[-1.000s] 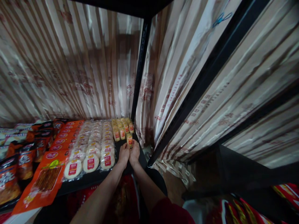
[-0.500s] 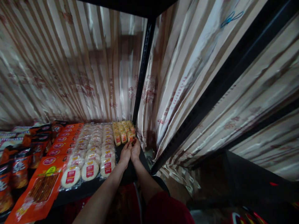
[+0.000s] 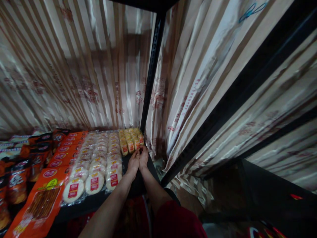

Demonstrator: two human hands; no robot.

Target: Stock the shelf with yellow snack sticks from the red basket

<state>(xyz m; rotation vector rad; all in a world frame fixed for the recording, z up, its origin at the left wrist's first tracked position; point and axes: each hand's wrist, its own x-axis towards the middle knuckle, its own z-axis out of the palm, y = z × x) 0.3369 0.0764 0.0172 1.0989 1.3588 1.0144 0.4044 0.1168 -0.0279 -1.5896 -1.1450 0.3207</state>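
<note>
The curtain (image 3: 104, 66) fills the upper half of the frame and has only shifted a little with the view. The shelf (image 3: 137, 186), across lower left and lower centre, bears the same stock as a second ago: the orange bag (image 3: 41, 201) at lower left and the crackers (image 3: 95, 181) right of it, with no hand on either.

The change is at lower centre. The left hand (image 3: 133, 162) and right hand (image 3: 143, 157) are close together, fingers curled inward at the front of the nearest small pack (image 3: 137, 144); whether they pinch it or merely press it, I cannot tell. A second ago that pack stood forward of the others, between the fingers. Now it is beside two more in the front row, so its placing looks nearly done and the row roughly even.
</note>
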